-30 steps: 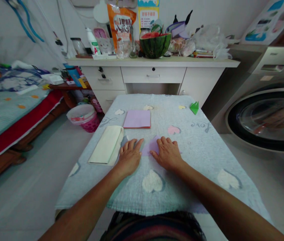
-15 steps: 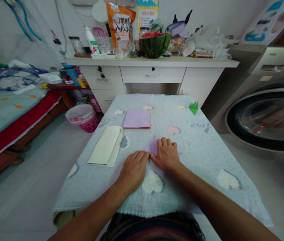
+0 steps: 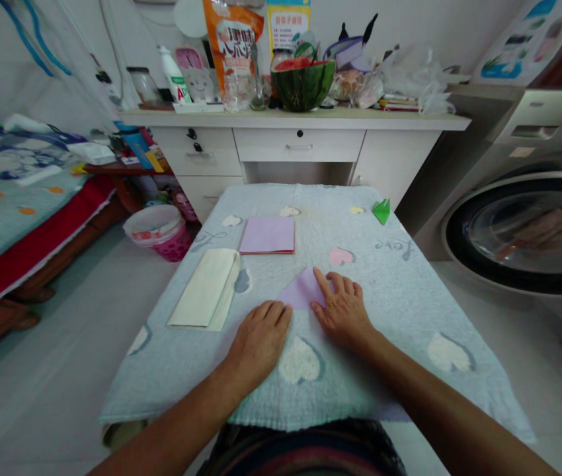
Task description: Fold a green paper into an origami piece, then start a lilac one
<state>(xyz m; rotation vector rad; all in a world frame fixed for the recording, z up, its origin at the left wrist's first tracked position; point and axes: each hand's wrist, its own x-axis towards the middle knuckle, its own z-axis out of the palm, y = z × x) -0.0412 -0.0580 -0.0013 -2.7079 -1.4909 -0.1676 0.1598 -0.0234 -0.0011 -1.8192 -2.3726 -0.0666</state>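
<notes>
A folded sheet of purple paper (image 3: 301,291) lies on the cloth-covered table, a triangle with its peak pointing away from me. My left hand (image 3: 262,334) has its fingers together and grips the triangle's left corner between thumb and forefinger. Flat over the right part of the paper rests my right hand (image 3: 343,304), fingers apart, covering that end. Beyond them sits a stack of square paper (image 3: 267,235), purple on top with a red edge below. To the left is a folded cream-coloured sheet (image 3: 204,289). A small green folded paper piece (image 3: 381,211) stands at the far right corner.
The tablecloth (image 3: 400,317) is pale blue with hearts. Behind the table, a white cabinet (image 3: 303,142) carries a cut watermelon (image 3: 303,84), an orange snack bag (image 3: 234,46) and jars. A washing machine (image 3: 523,231) stands right; a pink bin (image 3: 162,231) and a bed are left.
My right hand has slid right, away from my left hand, and its fingers have spread. More of the purple triangle shows between the hands. The left hand stays at the corner.
</notes>
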